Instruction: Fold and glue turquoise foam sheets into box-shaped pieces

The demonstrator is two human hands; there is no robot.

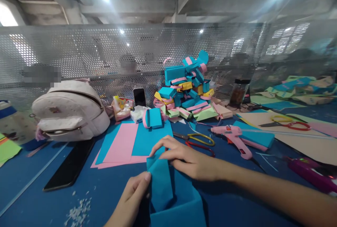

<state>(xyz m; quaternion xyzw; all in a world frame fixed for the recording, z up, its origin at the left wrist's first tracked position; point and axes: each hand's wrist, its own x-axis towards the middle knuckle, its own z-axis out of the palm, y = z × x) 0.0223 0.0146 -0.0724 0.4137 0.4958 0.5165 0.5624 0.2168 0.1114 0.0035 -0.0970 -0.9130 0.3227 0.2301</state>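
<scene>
A folded blue felt-like sheet (162, 185) lies at the near middle of the table, with a wide flap folded over at its lower end. My left hand (135, 190) pinches its left edge between thumb and bent fingers. From the right, my right hand (184, 158) reaches over the sheet's far end, fingers curled down on its top edge. Just beyond are flat pink sheets (122, 141) and blue sheets (164, 139). Scissors with red and yellow handles (201, 139) lie past my right hand, near a pink glue gun (233, 137).
A pile of blue, pink and yellow folded pieces (191, 90) stands at the back against a perforated metal screen (105, 51). On the left are a white backpack (70, 111) and a black phone (70, 165). A purple tool (310, 174) and red-handled scissors (295, 125) lie right.
</scene>
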